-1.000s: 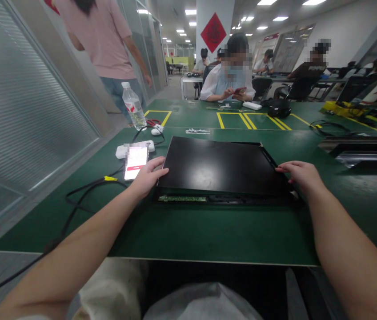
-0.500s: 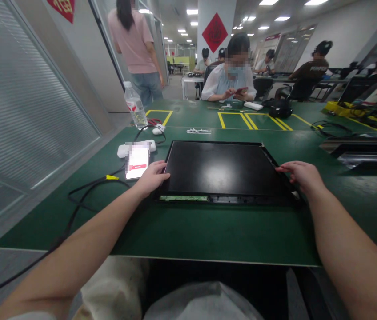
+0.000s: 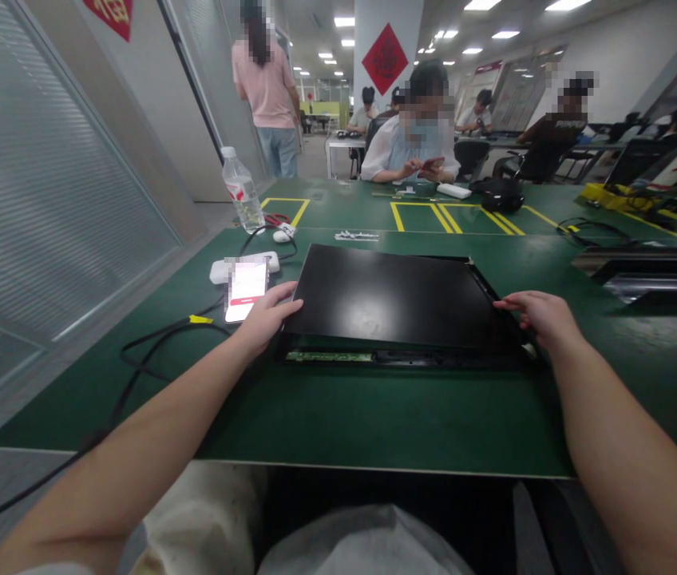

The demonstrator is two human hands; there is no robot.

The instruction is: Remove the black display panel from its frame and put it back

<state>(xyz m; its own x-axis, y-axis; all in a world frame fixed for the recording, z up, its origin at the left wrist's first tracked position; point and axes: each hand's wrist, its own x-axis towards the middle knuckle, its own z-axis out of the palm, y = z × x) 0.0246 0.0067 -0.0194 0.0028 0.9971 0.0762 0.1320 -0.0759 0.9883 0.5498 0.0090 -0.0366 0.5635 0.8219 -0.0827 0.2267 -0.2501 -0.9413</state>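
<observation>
The black screen panel (image 3: 392, 299) is over its black frame (image 3: 446, 360), left side tipped up. The left hand (image 3: 270, 315) pinches its left edge. The right hand (image 3: 542, 314) has fingertips bunched by the right edge; I can't tell if they pinch panel or frame. Best to hold the edges gently, without bending. The table (image 3: 374, 431) is flat and green. Across it, a person (image 3: 417, 142) sits with a phone (image 3: 433, 165).

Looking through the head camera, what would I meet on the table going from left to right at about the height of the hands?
Yellow tag → phone → left hand → black panel → right hand → shiny strips.
</observation>
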